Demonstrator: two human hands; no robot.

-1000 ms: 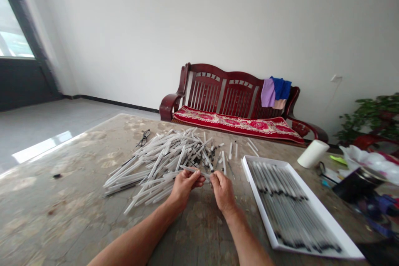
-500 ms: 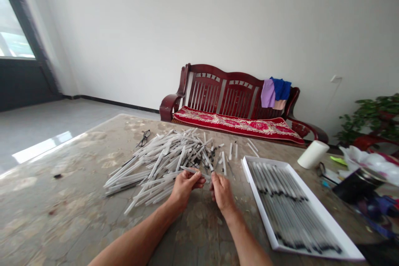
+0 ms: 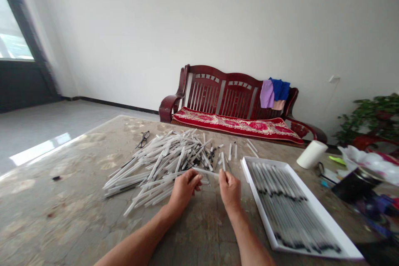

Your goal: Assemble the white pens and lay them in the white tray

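Observation:
My left hand (image 3: 184,189) is shut on a thin white plastic pen barrel (image 3: 204,171), which runs across to my right hand (image 3: 230,189). The fingertips of my right hand are pinched together by the barrel's far end. Whether they grip it or a smaller part is hidden. Just behind my hands lies a loose heap of white pen barrels (image 3: 162,166) with small black parts among them. To the right, a white tray (image 3: 259,212) holds rows of slim pens or refills with black bands (image 3: 289,203).
The worn, mottled tabletop (image 3: 62,199) carries black-framed glasses (image 3: 142,139) and a white roll (image 3: 311,154). At the right are a dark container (image 3: 355,185) and a white plastic bag (image 3: 368,160). Beyond the table stand a red-cushioned wooden bench (image 3: 224,95) and a green plant (image 3: 370,118).
My hands have drawn slightly apart, with the right one moving to the right. The white barrel has shifted rightward with them and now lies closer to level.

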